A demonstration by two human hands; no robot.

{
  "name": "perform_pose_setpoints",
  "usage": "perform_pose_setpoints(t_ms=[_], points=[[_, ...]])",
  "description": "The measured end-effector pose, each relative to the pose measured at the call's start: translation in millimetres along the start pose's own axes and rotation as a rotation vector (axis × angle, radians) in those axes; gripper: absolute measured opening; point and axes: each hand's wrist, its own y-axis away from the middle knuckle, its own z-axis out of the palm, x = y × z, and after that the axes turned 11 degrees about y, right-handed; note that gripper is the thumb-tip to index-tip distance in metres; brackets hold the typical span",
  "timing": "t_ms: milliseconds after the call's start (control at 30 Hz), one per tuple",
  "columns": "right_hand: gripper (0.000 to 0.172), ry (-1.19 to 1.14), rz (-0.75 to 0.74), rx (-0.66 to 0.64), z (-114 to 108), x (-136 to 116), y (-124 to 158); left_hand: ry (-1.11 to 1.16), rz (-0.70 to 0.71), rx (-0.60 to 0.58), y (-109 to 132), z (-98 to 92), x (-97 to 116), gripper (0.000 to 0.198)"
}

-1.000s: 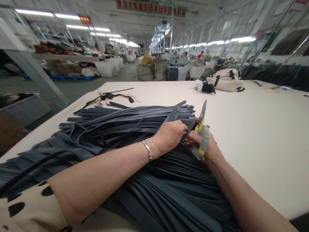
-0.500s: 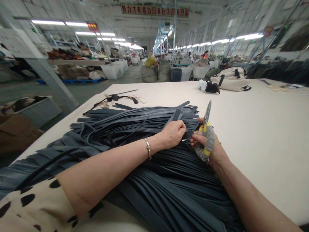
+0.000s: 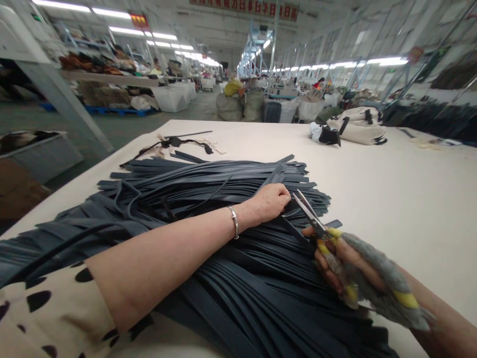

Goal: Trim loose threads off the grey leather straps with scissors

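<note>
Flat, matte slate-blue straps (image 3: pixel 186 199) lie heaped on the near left of the smooth cream bench (image 3: pixel 391 199). The left hand (image 3: pixel 269 203) rests on top, its grip curled onto the strap ends. Just to the right, steel scissors (image 3: pixel 309 215) gape open, and the right hand (image 3: pixel 348 271) has its grip closed round their fuzzy grey, yellow-taped handles.

Dark slate straps (image 3: pixel 208 199), flat heap across cream table (image 3: pixel 391 199), scissors (image 3: pixel 311 216) (blades parted, handles cloth-wrapped) over strap ends
</note>
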Motion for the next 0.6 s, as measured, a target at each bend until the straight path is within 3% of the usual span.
perform_pose_setpoints(t_ms=[167,400,600], points=[[0.047,-0.069,0.191,0.018,-1.1,-3.4,6.3,0.02,-0.011,0.017,1.4,-1.0,1.2,0.014],[0.056,-0.063,0.235,0.046,2.2,-11.6,-3.6,-0.019,0.001,0.036,0.6,-1.7,1.0,0.014],[0.057,-0.079,0.189,0.052,2.7,-10.8,-14.5,-0.08,0.008,0.039,-0.3,-3.1,1.4,0.015]])
